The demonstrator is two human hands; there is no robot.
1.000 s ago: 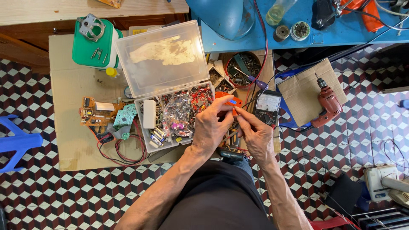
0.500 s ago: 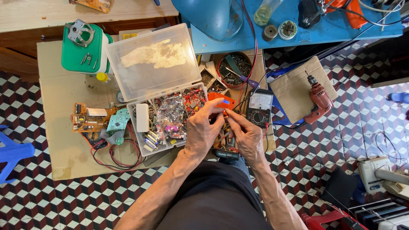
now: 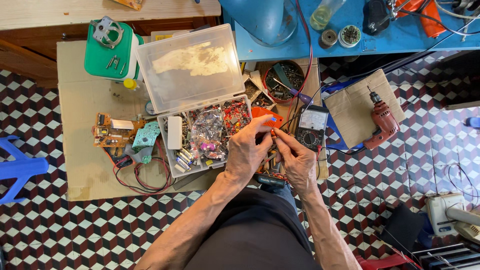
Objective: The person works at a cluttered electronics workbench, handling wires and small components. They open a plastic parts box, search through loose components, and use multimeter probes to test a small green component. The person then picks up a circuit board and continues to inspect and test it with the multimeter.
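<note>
Over the cardboard mat, a small part is pinched between two hands beside an open parts box.

An orange tool (image 3: 266,118) is touched by the fingertips of the left hand (image 3: 246,152), and the right hand (image 3: 296,161) is closed in against it, fingers together on something too small to identify; whether it is truly clamped cannot be told. Both hands are held close to the clear compartment box (image 3: 202,137), apparently so its parts stay within reach. One analogue multimeter (image 3: 311,127) lies just right, two circuit boards (image 3: 112,134) left, one red drill (image 3: 382,122) farther right.
</note>
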